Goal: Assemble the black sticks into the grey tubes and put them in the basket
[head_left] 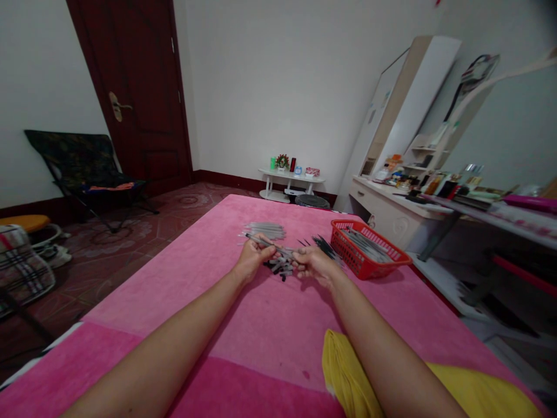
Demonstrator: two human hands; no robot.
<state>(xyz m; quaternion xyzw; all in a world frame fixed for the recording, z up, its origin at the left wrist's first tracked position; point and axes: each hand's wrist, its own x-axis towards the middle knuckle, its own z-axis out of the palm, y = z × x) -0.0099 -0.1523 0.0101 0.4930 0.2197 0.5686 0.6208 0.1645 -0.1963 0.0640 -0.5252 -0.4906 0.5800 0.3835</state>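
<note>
Between my two hands, a slim grey pen (284, 251) with a dark end is held above the pink cloth. My left hand (256, 255) pinches its barrel near the dark end, and my right hand (315, 264) has its fingers closed at the other end. Just below lies a small pile of pen caps (281, 267), clear with black parts. Beyond my left hand sits a row of clear pen barrels (264, 230). Several thin black refills (325, 247) lie past my right hand, next to a red plastic basket (363, 270) holding more grey pen pieces.
A pink cloth (187, 278) covers the table. Yellow fabric (348, 371) lies under my right forearm. On the right stands a dresser (383, 212) crowded with bottles; a small white stand (272, 186) is by the far wall. A folding chair (87, 168) stands left, near the door.
</note>
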